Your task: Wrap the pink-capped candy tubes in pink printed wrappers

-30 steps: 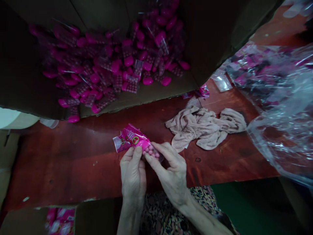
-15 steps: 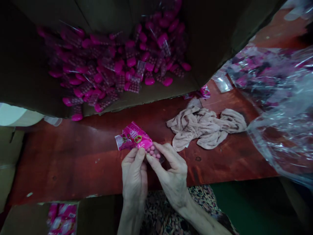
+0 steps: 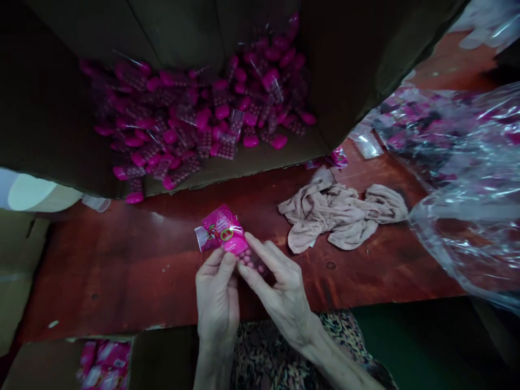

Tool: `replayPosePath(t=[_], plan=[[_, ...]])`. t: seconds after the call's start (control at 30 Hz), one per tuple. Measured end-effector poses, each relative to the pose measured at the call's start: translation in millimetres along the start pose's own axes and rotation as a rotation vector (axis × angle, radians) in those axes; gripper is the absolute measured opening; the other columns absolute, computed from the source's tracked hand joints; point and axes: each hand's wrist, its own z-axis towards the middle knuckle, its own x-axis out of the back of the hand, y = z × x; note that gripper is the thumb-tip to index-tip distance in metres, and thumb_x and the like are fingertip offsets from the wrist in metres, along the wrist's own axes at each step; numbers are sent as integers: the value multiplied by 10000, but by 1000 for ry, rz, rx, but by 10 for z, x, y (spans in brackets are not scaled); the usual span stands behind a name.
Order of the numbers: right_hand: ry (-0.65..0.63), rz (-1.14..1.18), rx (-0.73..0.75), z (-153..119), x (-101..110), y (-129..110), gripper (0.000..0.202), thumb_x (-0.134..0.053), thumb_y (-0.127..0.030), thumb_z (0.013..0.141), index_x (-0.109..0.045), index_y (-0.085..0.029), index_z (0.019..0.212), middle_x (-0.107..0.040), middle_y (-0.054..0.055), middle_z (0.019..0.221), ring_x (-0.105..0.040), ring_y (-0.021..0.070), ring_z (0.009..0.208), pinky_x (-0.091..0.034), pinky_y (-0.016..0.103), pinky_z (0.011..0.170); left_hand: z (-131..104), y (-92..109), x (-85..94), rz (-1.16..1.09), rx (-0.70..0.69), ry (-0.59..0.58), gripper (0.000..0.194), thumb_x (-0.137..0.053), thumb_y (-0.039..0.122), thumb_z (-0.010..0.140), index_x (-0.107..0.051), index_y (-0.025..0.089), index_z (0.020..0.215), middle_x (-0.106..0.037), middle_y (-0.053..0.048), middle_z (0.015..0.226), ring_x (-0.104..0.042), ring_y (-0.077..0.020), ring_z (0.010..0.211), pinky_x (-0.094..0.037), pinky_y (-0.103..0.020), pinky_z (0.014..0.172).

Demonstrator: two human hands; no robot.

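Observation:
Just above the red table's front edge, my left hand (image 3: 218,298) pinches the lower left side of a pink printed packet (image 3: 221,227). My right hand (image 3: 280,290) has thumb and forefinger closed on a clear container of pink balls (image 3: 251,261), which meets the packet's lower right end. Both hands nearly touch at the fingertips. A second printed piece with a white edge shows at the packet's left. Part of the container is hidden behind my right fingers.
A large cardboard box (image 3: 227,168) holds several pink-capped clear containers. Right of my hands lies a crumpled cloth (image 3: 341,211). Clear plastic bags (image 3: 467,216) fill the right side. Pink packets (image 3: 108,363) sit in a box at lower left. A white round object (image 3: 43,193) stands left.
Both hands have shifted slightly left and down with the packet and container. The packet is turned a little more upright, and more of the pink balls show.

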Motion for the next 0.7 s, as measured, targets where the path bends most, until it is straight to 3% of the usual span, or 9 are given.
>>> replayPosePath(t=[0.17,0.33,0.47,0.7], plan=[[111,57,12,-20,-38,20,388,-582,-126,814,-584,-252,1181,-631,13,861,-589,133,785,-508,244,708,-81,-44,-80,-45,47,53,136,-753,195,607,-706,158,729,-702,-15,707,-618,-87,623,-503,-177,627],[178,163,-144,-29,-38,46,300,-639,-144,766,-630,-194,1061,-662,21,867,-615,127,745,-513,231,671,-112,-93,-91,-39,125,-5,105,-703,210,675,-706,146,759,-697,-38,709,-640,-131,682,-513,-240,699],[168,218,-206,-6,-52,77,268,-652,-182,760,-636,-188,1028,-679,24,850,-628,134,729,-520,241,667,-95,-103,-74,-37,100,-34,108,-659,225,726,-708,149,783,-701,-51,747,-647,-148,726,-511,-266,734],[200,179,-197,-16,-71,99,274,-642,-198,773,-653,-196,1047,-667,29,873,-622,138,758,-515,241,690,-125,-172,-113,-25,23,49,113,-665,228,725,-714,171,809,-712,-48,775,-645,-140,700,-518,-270,721]])
